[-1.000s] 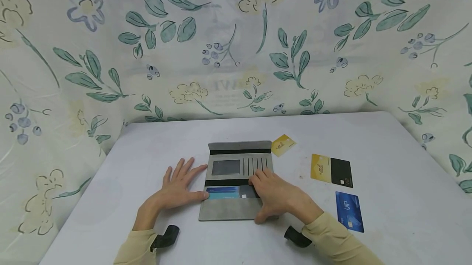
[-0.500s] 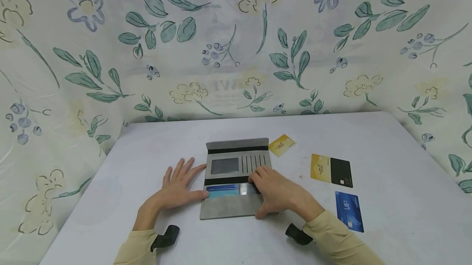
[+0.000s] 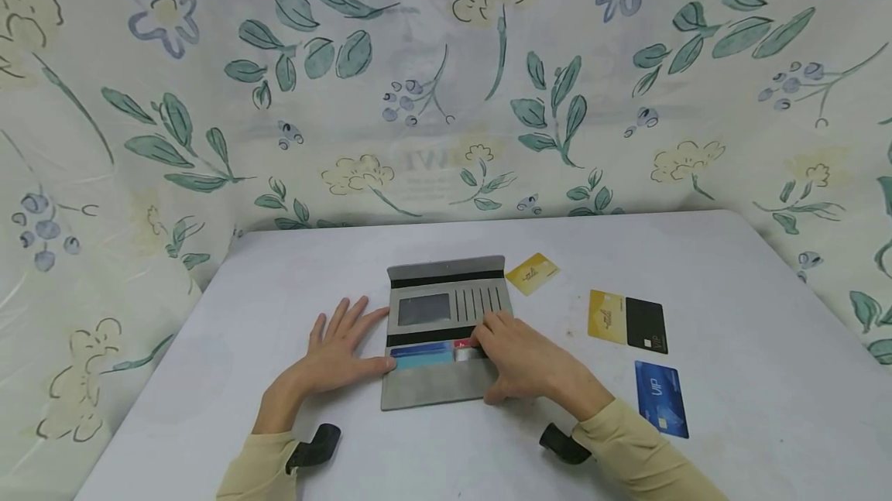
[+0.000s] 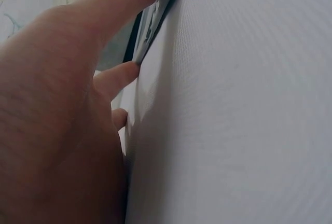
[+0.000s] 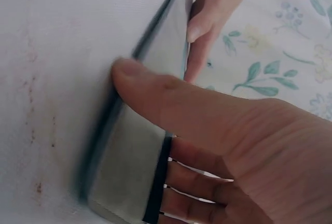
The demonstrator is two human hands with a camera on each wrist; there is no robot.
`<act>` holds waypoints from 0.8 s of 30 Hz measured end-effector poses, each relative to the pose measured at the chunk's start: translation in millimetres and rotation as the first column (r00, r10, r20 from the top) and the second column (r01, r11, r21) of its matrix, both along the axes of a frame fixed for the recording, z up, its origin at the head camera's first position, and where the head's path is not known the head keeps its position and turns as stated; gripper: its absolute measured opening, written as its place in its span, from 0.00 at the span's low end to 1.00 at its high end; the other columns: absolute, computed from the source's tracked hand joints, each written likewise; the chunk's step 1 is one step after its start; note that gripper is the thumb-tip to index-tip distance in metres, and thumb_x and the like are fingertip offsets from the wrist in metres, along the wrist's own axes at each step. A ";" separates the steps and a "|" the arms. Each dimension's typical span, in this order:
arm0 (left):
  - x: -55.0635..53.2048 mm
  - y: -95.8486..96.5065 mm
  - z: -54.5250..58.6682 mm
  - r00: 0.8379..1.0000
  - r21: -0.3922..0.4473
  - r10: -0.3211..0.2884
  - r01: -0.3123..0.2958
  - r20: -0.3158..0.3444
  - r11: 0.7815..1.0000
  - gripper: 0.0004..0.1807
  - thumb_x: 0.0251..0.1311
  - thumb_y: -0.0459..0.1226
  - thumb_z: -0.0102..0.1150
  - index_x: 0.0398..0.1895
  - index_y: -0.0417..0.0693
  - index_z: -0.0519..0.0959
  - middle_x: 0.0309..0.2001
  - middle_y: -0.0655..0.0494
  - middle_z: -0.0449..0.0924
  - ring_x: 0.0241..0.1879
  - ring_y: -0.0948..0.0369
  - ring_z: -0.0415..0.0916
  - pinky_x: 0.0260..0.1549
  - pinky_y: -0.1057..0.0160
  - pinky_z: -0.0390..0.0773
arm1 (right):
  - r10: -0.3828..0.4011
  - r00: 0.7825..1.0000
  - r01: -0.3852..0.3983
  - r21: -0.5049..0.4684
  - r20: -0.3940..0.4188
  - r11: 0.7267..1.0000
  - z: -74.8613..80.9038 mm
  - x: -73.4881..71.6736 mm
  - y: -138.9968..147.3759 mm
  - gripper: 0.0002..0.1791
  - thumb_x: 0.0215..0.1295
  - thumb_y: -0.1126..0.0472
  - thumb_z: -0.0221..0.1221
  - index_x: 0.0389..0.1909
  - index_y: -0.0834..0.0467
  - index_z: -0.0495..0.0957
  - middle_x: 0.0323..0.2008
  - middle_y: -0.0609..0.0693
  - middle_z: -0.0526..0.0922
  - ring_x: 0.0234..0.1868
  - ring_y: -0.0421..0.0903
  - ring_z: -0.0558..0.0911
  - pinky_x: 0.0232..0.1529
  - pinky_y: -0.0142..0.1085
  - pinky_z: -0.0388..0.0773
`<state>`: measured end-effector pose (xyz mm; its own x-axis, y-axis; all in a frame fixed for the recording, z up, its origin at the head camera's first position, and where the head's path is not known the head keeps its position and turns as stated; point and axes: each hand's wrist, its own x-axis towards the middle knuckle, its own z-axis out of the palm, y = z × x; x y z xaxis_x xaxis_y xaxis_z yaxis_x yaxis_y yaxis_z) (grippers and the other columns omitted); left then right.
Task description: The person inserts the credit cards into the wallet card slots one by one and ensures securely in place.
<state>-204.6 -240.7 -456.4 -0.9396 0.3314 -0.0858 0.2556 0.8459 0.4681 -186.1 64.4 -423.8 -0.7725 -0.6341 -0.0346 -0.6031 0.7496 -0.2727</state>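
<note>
A grey long wallet [image 3: 428,390] lies unfolded on the table, with a window and a row of slots on its far panel. Blue cards [image 3: 421,354] and a card with a red strip [image 3: 464,346] show in the near pocket. My left hand [image 3: 334,358] rests spread on the table, its thumb and index fingertips touching the wallet's left edge. My right hand [image 3: 523,362] grips the near right part, thumb at the front edge and fingers over the pocket. In the right wrist view that thumb presses the wallet's edge [image 5: 137,156]. The fingers hide the pocket's right end.
A gold card [image 3: 533,274] lies by the wallet's far right corner. Farther right are a gold card [image 3: 606,315], a black card [image 3: 646,324] and a blue VIP card [image 3: 660,399]. A floral curtain [image 3: 446,83] hangs behind the table [image 3: 279,253].
The wallet has shifted slightly away and turned a little, its right side rising farther. A red strip now shows in the pocket beside my right fingers. My left hand stays in place.
</note>
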 end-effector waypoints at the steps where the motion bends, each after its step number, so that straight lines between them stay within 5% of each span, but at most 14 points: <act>1: -0.2 -0.3 -0.4 1.000 -0.001 0.000 0.000 -0.003 1.000 0.47 0.55 0.61 0.61 0.75 0.52 0.60 0.78 0.38 0.43 0.77 0.38 0.30 0.67 0.31 0.26 | 0.002 1.000 -0.002 -0.001 -0.010 1.000 -0.1 0.2 0.1 0.34 0.44 0.53 0.78 0.51 0.59 0.75 0.44 0.47 0.71 0.47 0.45 0.69 0.53 0.40 0.73; 24: 0.7 3.3 2.9 1.000 0.003 0.009 -0.009 0.000 1.000 0.48 0.54 0.61 0.61 0.75 0.50 0.61 0.78 0.37 0.44 0.76 0.37 0.31 0.67 0.30 0.27 | 0.018 1.000 -0.018 0.052 -0.007 0.998 -0.5 -2.3 2.1 0.33 0.49 0.50 0.76 0.56 0.55 0.76 0.47 0.46 0.73 0.50 0.45 0.72 0.60 0.43 0.73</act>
